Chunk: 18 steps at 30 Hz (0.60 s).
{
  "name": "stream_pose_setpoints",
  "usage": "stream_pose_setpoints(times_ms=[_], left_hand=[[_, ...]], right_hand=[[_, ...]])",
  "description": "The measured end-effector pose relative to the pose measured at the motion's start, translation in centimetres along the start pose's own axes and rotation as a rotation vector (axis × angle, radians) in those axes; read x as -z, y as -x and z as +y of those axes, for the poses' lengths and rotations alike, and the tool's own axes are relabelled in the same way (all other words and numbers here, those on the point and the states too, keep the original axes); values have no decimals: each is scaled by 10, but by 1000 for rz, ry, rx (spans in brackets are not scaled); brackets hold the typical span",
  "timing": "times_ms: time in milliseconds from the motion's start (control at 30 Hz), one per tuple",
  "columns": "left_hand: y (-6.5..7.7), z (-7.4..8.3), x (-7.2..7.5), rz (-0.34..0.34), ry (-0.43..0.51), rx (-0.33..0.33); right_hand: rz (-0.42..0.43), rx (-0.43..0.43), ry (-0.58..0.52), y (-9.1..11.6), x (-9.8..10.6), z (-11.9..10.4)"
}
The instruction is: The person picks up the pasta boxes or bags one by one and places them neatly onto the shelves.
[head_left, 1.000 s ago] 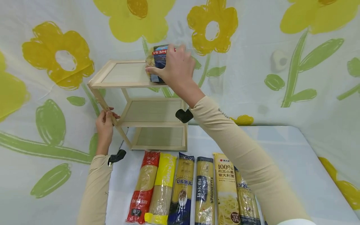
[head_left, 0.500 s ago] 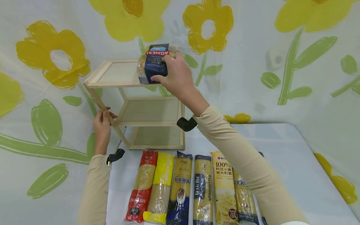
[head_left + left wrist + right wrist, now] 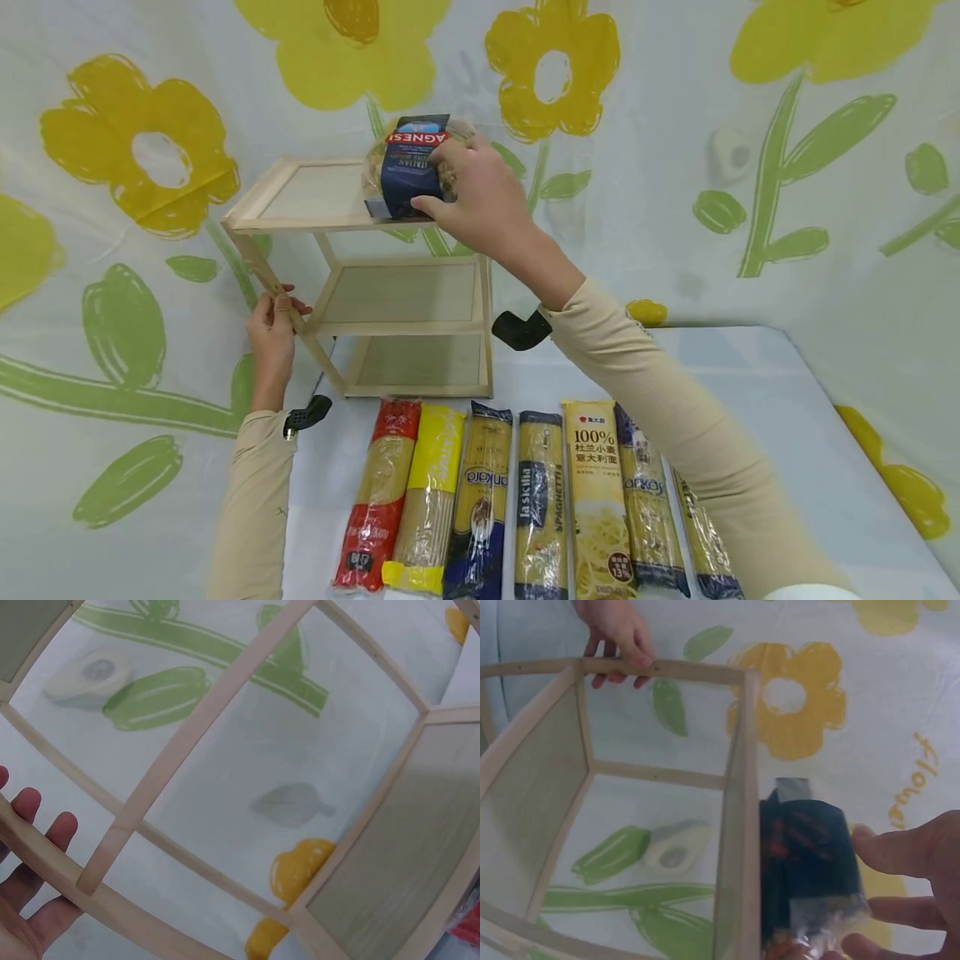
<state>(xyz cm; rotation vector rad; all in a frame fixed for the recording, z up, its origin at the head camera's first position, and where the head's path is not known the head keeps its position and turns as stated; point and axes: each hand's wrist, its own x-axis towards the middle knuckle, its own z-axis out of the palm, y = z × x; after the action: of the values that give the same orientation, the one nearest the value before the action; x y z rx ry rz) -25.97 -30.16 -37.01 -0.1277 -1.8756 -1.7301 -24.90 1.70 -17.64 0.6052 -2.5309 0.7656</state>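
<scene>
An Agnesi pasta bag [image 3: 408, 171] sits on a wooden rack's top shelf [image 3: 315, 193]; the right hand [image 3: 491, 196], fingers spread, touches its side. The left hand [image 3: 272, 329] grips the rack's post [image 3: 252, 262]. Probably light, slippery film, brittle contents: cup its middle gently.

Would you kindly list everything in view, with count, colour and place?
Wooden rack: one, pale, on the table
Agnesi bag: one, dark blue and clear, on the rack's top shelf
Red pack: one, red, leftmost in table row
Yellow pack: one, yellow, second from left
Blue-trimmed packs: four, golden, third, fourth, sixth, seventh (partly hidden)
Cream pack: one, cream, fifth
Table: one, white, below
Backdrop: one, white with yellow flowers, behind
Wrist cameras: two, black, on wrists
Sleeves: two, beige, on arms
Left hand: one, gripping the rack
Right hand: one, at the Agnesi bag
</scene>
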Motion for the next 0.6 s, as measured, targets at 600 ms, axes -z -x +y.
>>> stream_pose_setpoints(times_ms=[600], left_hand=[[0,2,-1,4,-11,22]], right_hand=[[-164,112,-209,55,34,30]])
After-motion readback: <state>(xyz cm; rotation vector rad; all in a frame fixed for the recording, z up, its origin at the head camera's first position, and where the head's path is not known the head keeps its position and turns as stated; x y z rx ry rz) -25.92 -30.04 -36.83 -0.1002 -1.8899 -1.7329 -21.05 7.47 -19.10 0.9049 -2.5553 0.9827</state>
